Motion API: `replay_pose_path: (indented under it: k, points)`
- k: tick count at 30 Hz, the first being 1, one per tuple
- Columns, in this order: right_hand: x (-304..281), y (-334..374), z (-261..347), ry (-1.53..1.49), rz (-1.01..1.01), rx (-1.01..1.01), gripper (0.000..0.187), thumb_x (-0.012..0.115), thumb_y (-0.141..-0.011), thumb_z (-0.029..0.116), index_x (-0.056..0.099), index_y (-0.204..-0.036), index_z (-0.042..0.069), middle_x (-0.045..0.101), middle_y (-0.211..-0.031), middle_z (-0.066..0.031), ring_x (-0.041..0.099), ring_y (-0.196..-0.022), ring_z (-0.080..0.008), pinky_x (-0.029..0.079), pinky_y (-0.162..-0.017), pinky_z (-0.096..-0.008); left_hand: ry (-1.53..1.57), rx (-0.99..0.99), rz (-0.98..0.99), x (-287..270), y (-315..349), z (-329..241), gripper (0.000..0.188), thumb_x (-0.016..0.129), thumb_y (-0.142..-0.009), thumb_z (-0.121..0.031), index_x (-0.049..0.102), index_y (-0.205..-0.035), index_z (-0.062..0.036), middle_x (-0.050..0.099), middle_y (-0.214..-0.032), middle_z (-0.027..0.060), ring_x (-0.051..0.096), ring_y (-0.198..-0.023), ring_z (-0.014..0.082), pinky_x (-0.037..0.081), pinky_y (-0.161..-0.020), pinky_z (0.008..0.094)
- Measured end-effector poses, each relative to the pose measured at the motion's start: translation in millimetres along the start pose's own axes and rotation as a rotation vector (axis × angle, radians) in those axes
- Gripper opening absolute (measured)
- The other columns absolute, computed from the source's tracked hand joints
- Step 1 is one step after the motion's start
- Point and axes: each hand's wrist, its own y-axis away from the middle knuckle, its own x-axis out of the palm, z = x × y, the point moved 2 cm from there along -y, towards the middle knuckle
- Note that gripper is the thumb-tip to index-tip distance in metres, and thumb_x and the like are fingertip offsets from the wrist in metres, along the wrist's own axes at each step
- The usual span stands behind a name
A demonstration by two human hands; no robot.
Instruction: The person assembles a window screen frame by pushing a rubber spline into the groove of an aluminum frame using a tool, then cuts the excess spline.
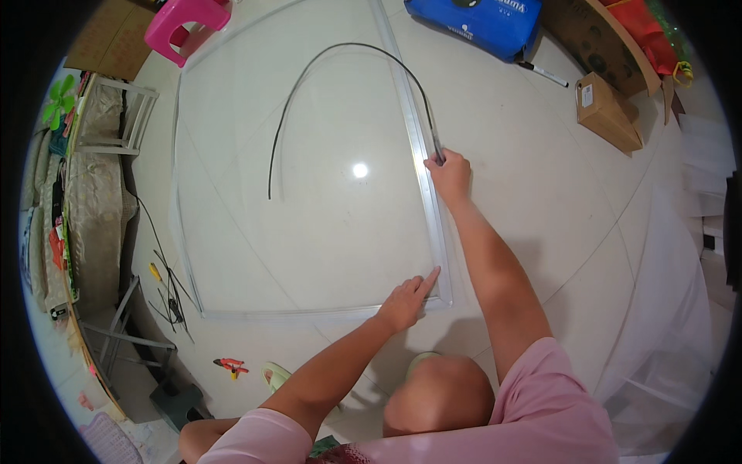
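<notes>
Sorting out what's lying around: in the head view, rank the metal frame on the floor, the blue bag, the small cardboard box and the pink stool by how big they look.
1. metal frame
2. blue bag, partly cut off at the top edge
3. small cardboard box and pink stool look alike; fisheye bending leaves it unsure.

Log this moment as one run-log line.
left hand: index finger pressing frame corner | right hand: pinching black rubber strip against aluminium frame right rail | strip: loose end arcs over the pane | frame: flat on floor

Left hand (405, 300) low and near, forearm angled up-right, index finger extended, other fingers curled. Right hand (449, 173) reached farther out, arm nearly straight, fingers pinched together at the tips, palm down.
</notes>
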Motion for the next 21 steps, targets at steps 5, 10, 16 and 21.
replay_pose_path:
  k: [5, 10, 16, 21]
  points:
    - [-1.3, -19.6, -13.7, -0.108, 0.174, 0.170, 0.019, 0.081, -0.066, 0.018, 0.067, -0.068, 0.006, 0.067, -0.066, -0.0079, 0.064, -0.063, -0.0223, 0.051, -0.062, -0.0331, -0.003, -0.039, 0.059, -4.6, -2.7, -3.8, 0.102, 0.064, -0.070, 0.005, 0.009, -0.152, -0.0176, 0.048, -0.107, 0.0135, 0.050, -0.101, 0.0330, 0.043, -0.090, 0.0416]
    - [-3.0, -26.0, -12.6, -0.048, 0.247, 0.142, 0.020, 0.081, -0.066, 0.020, 0.066, -0.068, 0.006, 0.067, -0.067, -0.0092, 0.064, -0.062, -0.0229, 0.050, -0.061, -0.0339, -0.043, -0.062, 0.071, -3.0, -4.7, -4.9, 0.105, 0.064, -0.067, 0.009, 0.010, -0.153, -0.0189, 0.048, -0.107, 0.0121, 0.051, -0.100, 0.0313, 0.045, -0.086, 0.0407]
    - [0.8, -22.3, -10.6, -0.001, 0.240, 0.078, 0.017, 0.075, -0.072, 0.019, 0.065, -0.074, 0.006, 0.067, -0.071, -0.0121, 0.065, -0.068, -0.0291, 0.050, -0.064, -0.0373, -0.042, -0.054, 0.061, -12.5, -4.3, -8.0, 0.094, 0.060, -0.071, 0.008, 0.018, -0.151, -0.0180, 0.048, -0.102, 0.0122, 0.051, -0.098, 0.0307, 0.046, -0.087, 0.0404]
    - [-0.8, -23.1, -11.4, -0.026, 0.202, 0.004, 0.016, 0.071, -0.075, 0.012, 0.059, -0.071, 0.002, 0.058, -0.061, -0.0082, 0.054, -0.056, -0.0195, 0.044, -0.057, -0.0335, -0.066, 0.015, -0.014, -6.1, 1.7, 0.1, 0.093, 0.063, -0.070, 0.006, 0.020, -0.150, -0.0154, 0.047, -0.110, 0.0111, 0.050, -0.101, 0.0294, 0.046, -0.087, 0.0405]
